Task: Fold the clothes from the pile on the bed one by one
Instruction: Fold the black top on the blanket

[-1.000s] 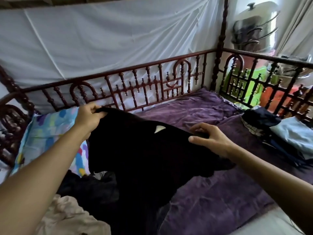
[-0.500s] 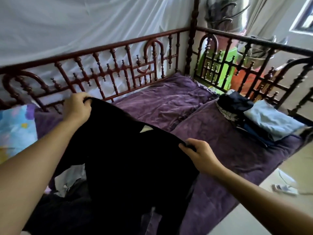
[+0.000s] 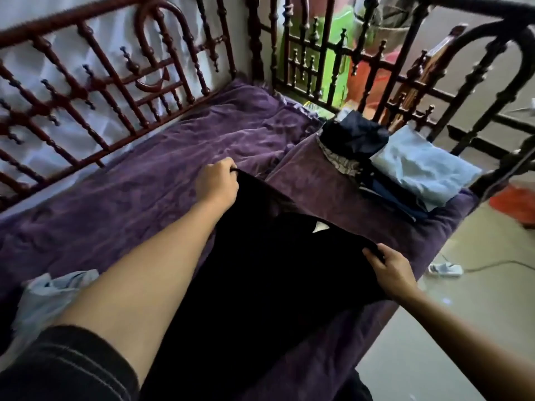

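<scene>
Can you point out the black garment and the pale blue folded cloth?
black garment (image 3: 260,285): head view, middle of the cloth.
pale blue folded cloth (image 3: 419,172): head view, its top face.

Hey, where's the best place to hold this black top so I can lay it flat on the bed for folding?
Take the black top by its two upper corners, either side of the white neck label, coming in from above the top edge. The left hand and right hand pinch there now, and the cloth spreads wide between them over the purple bedspread.
</scene>
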